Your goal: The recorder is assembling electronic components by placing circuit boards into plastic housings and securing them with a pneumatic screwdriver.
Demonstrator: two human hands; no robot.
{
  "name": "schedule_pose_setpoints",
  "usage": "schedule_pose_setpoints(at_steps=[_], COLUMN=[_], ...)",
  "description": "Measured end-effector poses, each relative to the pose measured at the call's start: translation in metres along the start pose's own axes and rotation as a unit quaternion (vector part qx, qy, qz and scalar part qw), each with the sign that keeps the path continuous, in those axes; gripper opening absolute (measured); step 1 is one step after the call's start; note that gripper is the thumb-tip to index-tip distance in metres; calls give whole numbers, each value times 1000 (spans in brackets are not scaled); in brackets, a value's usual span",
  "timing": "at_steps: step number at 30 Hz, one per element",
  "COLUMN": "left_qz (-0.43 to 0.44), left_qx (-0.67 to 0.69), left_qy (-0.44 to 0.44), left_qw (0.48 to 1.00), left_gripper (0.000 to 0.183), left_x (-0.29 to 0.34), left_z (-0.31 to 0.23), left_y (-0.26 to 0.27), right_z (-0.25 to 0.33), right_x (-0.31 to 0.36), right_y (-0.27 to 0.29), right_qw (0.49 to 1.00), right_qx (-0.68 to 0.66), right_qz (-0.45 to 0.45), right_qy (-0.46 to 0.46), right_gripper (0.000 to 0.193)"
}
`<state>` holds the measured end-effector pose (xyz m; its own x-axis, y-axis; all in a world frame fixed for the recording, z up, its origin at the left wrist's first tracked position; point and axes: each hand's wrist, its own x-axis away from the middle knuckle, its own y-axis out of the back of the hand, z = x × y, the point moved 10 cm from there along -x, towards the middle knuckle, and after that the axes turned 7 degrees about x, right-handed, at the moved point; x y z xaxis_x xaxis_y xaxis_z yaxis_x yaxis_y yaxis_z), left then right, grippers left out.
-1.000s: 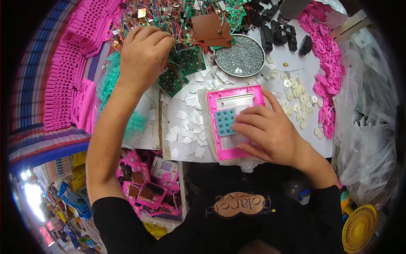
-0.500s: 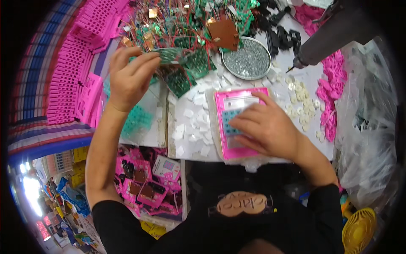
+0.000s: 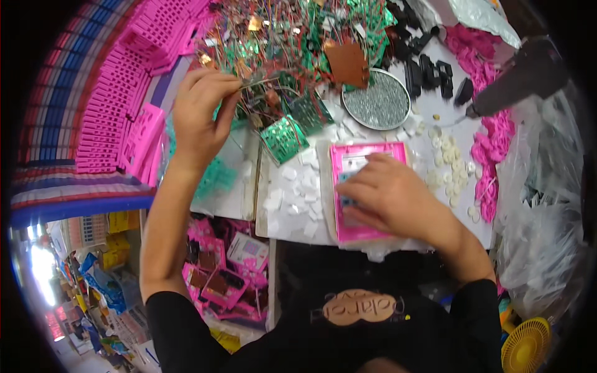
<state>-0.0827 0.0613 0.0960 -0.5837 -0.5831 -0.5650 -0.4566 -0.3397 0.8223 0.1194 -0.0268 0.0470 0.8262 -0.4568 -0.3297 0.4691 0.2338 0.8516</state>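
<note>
My left hand (image 3: 202, 118) is raised at the near edge of a heap of wired circuit boards, thumb and fingers pinching a circuit board (image 3: 260, 82) seen nearly edge-on. Below it, green circuit boards (image 3: 284, 138) lie at the front of the heap. My right hand (image 3: 401, 202) is over a pink plastic case (image 3: 356, 235) near the table's front edge. Its fingers are bent and a little apart, with the tips on a teal button pad (image 3: 344, 178) inside the case. The hand covers much of the pad and of the case's right side.
A round dish of small metal screws (image 3: 377, 102) stands behind the case. Black electric screwdriver (image 3: 519, 81) points in from the right, beside cream discs (image 3: 449, 158) and pink parts (image 3: 486, 155). White pieces (image 3: 305, 186) lie left of the case; pink baskets (image 3: 99, 118) are far left.
The board in my left hand has turned from showing its face to nearly edge-on. My right hand stays over the case, now covering more of the button pad. The whole view has shifted slightly.
</note>
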Motion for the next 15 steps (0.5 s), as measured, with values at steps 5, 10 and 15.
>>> schedule_pose_setpoints(at_steps=[5,10,15], left_qz=[-67,-242,-347], left_qx=[-54,31,536], left_qy=[-11,73,378], left_qw=[996,967,671], left_gripper=[21,11,7], left_x=[-2,0,48], left_z=[-12,3,56], left_y=[5,35,-7], right_z=[-15,-38,-34], right_x=[-10,-24,-13], right_y=[7,21,19], right_qw=[1000,998,998], right_qx=[23,49,2], right_qz=[-13,-26,-65], right_qy=[15,19,-22], right_gripper=[31,28,27])
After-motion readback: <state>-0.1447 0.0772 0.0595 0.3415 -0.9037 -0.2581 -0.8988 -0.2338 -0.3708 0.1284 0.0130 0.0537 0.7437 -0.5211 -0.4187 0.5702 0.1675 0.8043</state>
